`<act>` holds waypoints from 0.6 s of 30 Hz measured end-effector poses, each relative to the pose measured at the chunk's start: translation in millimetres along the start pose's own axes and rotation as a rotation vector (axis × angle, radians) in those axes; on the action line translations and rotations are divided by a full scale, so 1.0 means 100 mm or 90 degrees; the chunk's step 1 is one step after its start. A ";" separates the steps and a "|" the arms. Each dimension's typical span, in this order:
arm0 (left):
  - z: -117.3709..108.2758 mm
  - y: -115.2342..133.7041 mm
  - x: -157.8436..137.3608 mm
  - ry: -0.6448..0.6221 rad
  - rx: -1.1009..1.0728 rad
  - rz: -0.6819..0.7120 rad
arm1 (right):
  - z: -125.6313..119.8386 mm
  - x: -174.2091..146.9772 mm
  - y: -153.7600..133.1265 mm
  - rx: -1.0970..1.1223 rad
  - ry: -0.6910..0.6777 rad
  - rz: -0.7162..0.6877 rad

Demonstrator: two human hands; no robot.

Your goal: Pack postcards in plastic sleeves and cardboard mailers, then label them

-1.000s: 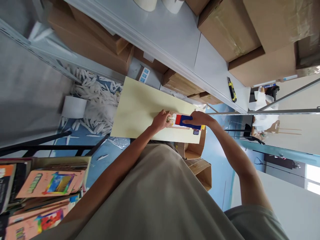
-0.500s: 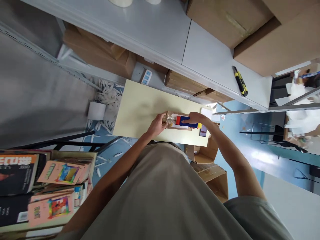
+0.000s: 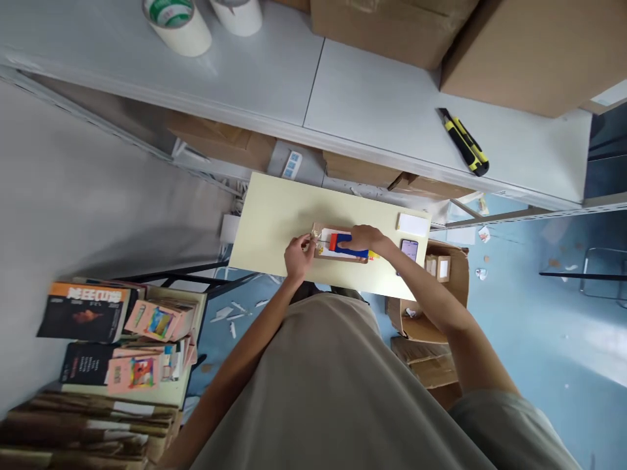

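Observation:
My right hand [image 3: 361, 239] is closed over a blue-and-red tool [image 3: 334, 242], gripping its blue body. The tool's red end points left, and a thin dark shaft seems to reach from it toward my other hand. Under it lies a shallow brown package [image 3: 341, 259] with a white surface inside. At the package's left end, by some shiny clear material, my left hand [image 3: 298, 257] has its fingers curled and pinched; what they hold is too small to make out. The package rests on a pale yellow table [image 3: 267, 228].
A phone [image 3: 409, 249] and a white box [image 3: 412, 224] lie on the table's right side. Beyond it, a grey shelf [image 3: 372, 98] holds a box cutter [image 3: 464, 143], tape rolls [image 3: 183, 32] and cartons [image 3: 519, 59]. Books [image 3: 142, 373] stand left; open cartons [image 3: 455, 287] sit right.
The camera view has shifted, showing more of the shelf and its tape rolls. My left hand has moved to the package's lower left corner, its fingers more curled. My right hand keeps hold of the tool.

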State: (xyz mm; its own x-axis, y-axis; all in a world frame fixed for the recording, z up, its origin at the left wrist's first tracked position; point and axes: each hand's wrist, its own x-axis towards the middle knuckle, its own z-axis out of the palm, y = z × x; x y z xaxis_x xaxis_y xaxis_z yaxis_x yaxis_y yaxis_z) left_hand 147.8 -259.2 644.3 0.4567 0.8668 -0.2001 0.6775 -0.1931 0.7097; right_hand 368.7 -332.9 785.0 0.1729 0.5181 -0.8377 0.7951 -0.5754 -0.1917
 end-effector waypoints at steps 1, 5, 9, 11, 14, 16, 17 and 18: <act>0.01 0.01 -0.02 0.006 0.018 -0.018 | 0.00 0.00 0.01 0.005 0.001 -0.007; 0.06 0.07 -0.06 0.032 0.058 -0.048 | 0.02 0.03 0.03 0.021 0.008 -0.011; 0.12 0.13 -0.08 0.079 0.079 -0.055 | 0.01 0.02 0.04 0.038 0.015 -0.027; 0.14 0.14 -0.09 0.101 0.091 -0.063 | -0.01 -0.02 0.09 0.048 0.012 -0.054; 0.17 0.15 -0.09 0.119 0.101 -0.072 | -0.07 -0.18 0.32 0.076 -0.007 -0.107; 0.18 0.15 -0.09 0.125 0.102 -0.074 | -0.11 -0.34 0.59 0.111 -0.045 -0.131; 0.19 0.16 -0.09 0.126 0.100 -0.076 | -0.12 -0.43 0.75 0.130 -0.068 -0.134; 0.19 0.16 -0.08 0.126 0.096 -0.079 | -0.12 -0.52 0.91 0.138 -0.084 -0.130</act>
State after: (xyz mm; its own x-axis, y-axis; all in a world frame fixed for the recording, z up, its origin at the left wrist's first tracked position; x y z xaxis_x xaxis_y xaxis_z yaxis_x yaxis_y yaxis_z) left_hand 166.2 -278.3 644.4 0.2533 0.9581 -0.1333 0.8059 -0.1328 0.5770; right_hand 439.3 -404.6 817.0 -0.0649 0.5583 -0.8271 0.6612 -0.5967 -0.4547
